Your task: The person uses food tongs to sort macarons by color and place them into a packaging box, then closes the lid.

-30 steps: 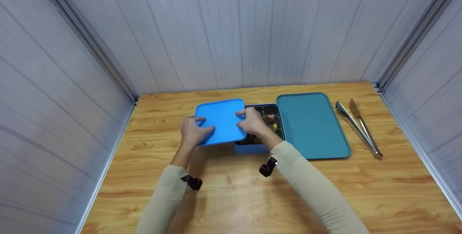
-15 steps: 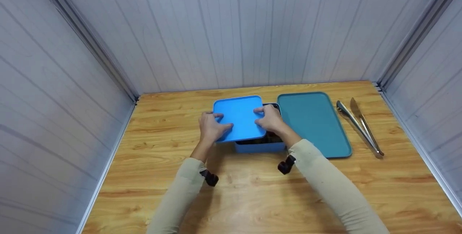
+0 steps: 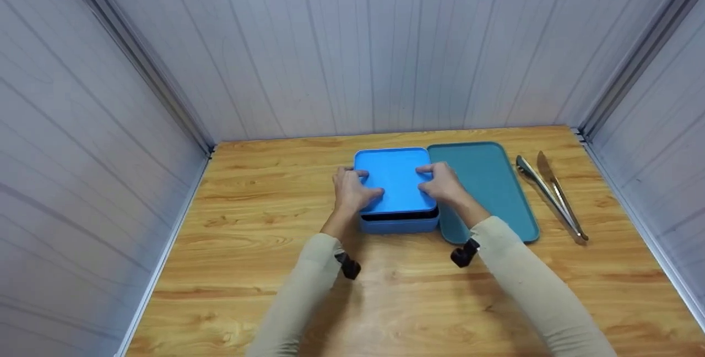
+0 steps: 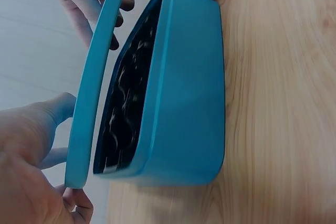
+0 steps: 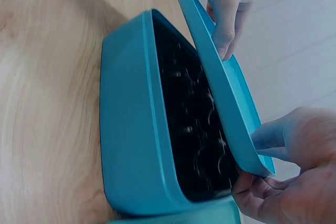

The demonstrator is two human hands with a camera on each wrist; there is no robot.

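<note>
A bright blue square lid [image 3: 397, 178] with a raised rim is held level over a blue box [image 3: 400, 226]. In the left wrist view a gap shows between the lid [image 4: 90, 93] and the rim of the box [image 4: 189, 82]. My left hand [image 3: 351, 189] grips the lid's left edge, thumb on top and fingers at its side. The opposite edge is pinched by my right hand [image 3: 443, 182]. Inside the box, a dark divided insert [image 5: 191, 114] shows in the right wrist view; its contents are too dark to make out.
A teal tray [image 3: 484, 180] lies right beside the box. Farther right, metal tongs [image 3: 551, 197] rest on the wooden table [image 3: 264, 225]. Pale panel walls [image 3: 352, 48] stand behind and at both sides.
Both hands have carried the lid rightward, from left of the box to directly over it. The compartments seen earlier in the head view are now covered; the tray and tongs stay put.
</note>
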